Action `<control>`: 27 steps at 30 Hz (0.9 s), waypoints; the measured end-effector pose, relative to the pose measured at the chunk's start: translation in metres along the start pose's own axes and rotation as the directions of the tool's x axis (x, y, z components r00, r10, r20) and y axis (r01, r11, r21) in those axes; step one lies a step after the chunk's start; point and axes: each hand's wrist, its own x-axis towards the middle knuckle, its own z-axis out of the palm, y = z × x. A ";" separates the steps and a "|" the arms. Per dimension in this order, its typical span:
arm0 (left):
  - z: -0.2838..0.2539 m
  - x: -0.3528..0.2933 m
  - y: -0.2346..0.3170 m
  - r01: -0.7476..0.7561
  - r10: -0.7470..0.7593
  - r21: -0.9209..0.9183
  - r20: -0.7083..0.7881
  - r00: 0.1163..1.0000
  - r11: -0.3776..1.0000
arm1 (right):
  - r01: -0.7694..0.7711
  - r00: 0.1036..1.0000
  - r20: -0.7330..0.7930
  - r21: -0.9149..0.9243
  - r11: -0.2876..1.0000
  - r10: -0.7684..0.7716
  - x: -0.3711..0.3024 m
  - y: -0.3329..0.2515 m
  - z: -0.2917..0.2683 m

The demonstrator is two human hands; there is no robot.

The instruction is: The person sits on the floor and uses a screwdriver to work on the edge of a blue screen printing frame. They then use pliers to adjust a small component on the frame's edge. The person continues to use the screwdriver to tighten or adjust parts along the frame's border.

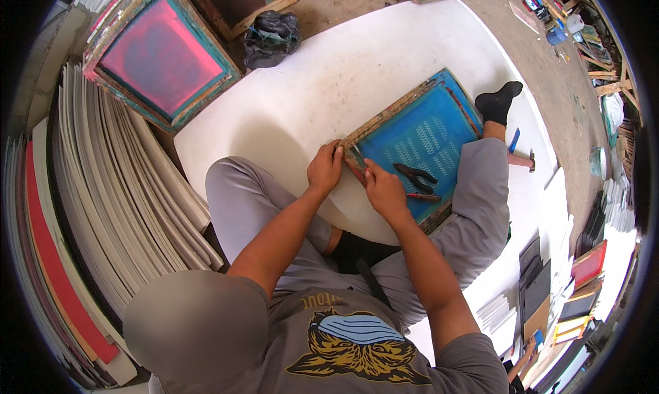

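A wooden screen-printing frame [391, 112] with blue mesh lies tilted on the white board, beside my bent leg. The mesh bears rows of pale print. My left hand [325, 167] is closed around the frame's left corner. Just to the right, my right hand [386, 193] is curled at the frame's near-left edge, its thumb side against the wood; what its fingers pinch is hidden. Black-handled pliers [416, 178] rest on the mesh near my right hand. Below them lies a small tool with a red handle [423, 197].
Beyond my right leg lie a hammer [523, 160] and a blue-handled tool [514, 140]. A pink-mesh frame [161, 64] and a black plastic bag [272, 38] are at upper left. Stacked sheets [130, 195] line the left. Another person's arm [525, 360] shows at lower right.
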 end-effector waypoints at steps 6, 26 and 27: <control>0.009 0.002 -0.011 -0.031 0.031 0.001 -0.040 0.999 1.000 | -0.140 0.981 0.096 -0.252 0.958 0.169 0.000 -0.042 0.002; 0.005 0.003 -0.007 -0.055 0.056 0.020 -0.018 0.998 0.998 | -0.060 0.998 0.014 0.495 0.867 0.061 0.012 0.032 0.031; 0.004 0.003 -0.012 -0.060 0.061 0.029 -0.031 0.998 0.998 | -0.318 0.947 0.250 0.634 0.704 0.202 0.013 0.021 0.016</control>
